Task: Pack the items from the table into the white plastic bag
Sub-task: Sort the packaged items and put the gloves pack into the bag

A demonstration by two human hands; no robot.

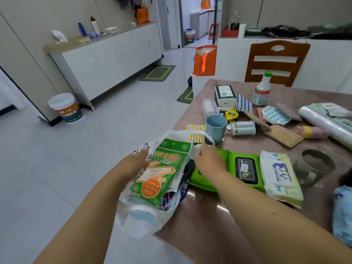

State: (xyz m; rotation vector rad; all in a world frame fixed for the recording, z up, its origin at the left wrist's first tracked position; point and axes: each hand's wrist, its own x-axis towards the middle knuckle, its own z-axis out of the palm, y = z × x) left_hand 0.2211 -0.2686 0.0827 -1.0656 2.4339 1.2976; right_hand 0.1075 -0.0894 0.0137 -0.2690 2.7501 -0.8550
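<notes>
holding the white bag (144, 212) open at the table's (219, 235) near left corner, the left hand (140, 162) grips its far-side rim and the right hand (206, 161) pinches the near-side handle. a green glove pack (163, 174) sticks halfway out; i judge it should be tipped lower so it slides in beside the pens already inside, mouth kept wide. left on the table: two wipe packs, green (242, 168) and white (280, 176), one blue cup (216, 126), one tape measure (231, 115), one bottle (262, 90), one tissue pack (224, 94).
</notes>
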